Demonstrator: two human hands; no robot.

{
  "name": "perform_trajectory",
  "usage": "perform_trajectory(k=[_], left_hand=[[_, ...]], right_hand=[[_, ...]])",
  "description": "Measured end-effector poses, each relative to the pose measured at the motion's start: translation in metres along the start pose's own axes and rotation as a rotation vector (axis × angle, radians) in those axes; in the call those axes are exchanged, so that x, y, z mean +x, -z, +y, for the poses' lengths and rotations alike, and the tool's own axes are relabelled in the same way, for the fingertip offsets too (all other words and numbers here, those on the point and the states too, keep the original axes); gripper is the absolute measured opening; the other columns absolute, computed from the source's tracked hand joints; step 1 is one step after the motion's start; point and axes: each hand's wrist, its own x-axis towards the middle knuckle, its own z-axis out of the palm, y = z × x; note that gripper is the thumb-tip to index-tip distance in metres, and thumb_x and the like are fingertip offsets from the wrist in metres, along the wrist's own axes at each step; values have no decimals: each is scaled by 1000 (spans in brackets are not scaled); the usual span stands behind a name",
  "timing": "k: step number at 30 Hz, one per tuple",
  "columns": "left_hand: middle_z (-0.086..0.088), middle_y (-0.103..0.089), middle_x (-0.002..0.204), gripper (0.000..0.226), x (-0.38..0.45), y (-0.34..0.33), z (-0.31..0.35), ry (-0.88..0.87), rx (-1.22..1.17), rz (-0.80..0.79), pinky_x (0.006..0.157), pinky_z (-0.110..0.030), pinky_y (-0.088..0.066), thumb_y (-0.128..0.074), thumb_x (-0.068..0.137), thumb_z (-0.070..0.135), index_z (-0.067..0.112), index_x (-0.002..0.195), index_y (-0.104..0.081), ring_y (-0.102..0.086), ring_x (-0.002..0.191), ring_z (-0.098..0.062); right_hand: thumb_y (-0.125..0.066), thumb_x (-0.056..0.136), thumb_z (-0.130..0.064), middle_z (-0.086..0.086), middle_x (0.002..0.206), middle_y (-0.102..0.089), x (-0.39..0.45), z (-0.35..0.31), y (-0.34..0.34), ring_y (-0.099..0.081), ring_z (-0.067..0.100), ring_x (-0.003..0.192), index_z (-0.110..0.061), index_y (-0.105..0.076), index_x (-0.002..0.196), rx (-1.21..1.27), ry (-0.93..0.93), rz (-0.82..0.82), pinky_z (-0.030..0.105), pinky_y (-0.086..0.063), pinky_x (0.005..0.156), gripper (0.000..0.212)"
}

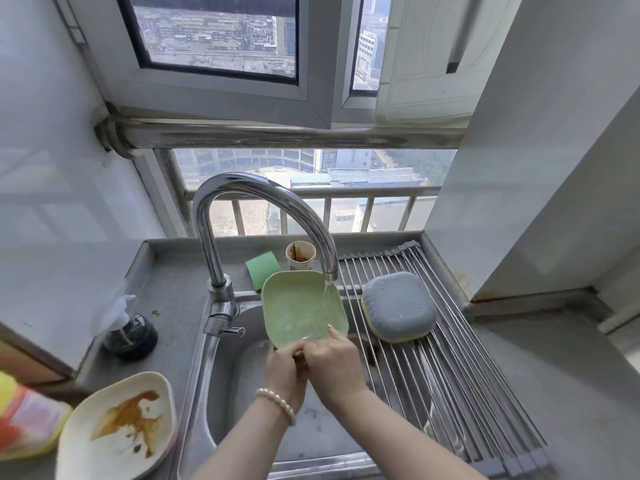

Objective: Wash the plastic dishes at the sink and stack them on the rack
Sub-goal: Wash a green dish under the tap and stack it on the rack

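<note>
You've got both hands, left [285,367] and right [332,358], gripping the pale green square dish [301,308] under the faucet [263,216], water running down it.

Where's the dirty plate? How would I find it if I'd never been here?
Start at the shiny tap over the sink. Look left of the sink, on the grey counter nearest you: the cream plate lies there. Unlike the green dish under the water, it is smeared with brown sauce.

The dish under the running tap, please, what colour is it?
Light green, seen in the head view: the dish is held by both hands.
</note>
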Motion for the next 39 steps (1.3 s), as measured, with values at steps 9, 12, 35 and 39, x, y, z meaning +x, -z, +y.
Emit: perform_trajectory(k=[9, 12, 35, 39], left_hand=[[-16, -63, 88, 19, 18, 13, 39, 72, 178, 157, 66, -39, -52, -42, 91, 7, 1, 101, -57, -60, 76, -32], [-18, -62, 88, 21, 17, 12, 38, 100, 150, 61, 60, -34, -54, -45, 87, 4, -1, 104, -57, -60, 72, -28], [-18, -66, 97, 34, 12, 0, 8, -13, 20, -12, 66, -34, -55, -54, 89, 9, -3, 121, -58, -66, 83, -31], [-17, -68, 90, 27, 12, 8, 36, 93, 174, -21, 63, -38, -56, -43, 93, 19, 3, 104, -61, -64, 75, -31]], right_hand=[[-75, 64, -14, -3, 94, -72, -22, 46, -15, -67, 28, 100, -19, -71, 79, -95, 185, -12, 49, -49, 94, 17], [-73, 52, -1, -1, 88, -74, -16, 41, -11, -69, 30, 96, -16, -75, 79, -161, 118, -71, 54, -50, 91, 31], [-53, 75, -12, -4, 68, -68, -9, -10, -3, -61, 17, 59, -20, -70, 80, 502, -156, 38, 25, -47, 53, 20], [-79, 65, -26, -8, 86, -73, -12, 34, 0, -68, 15, 83, -21, -73, 82, 238, 43, 37, 31, -47, 88, 19]])
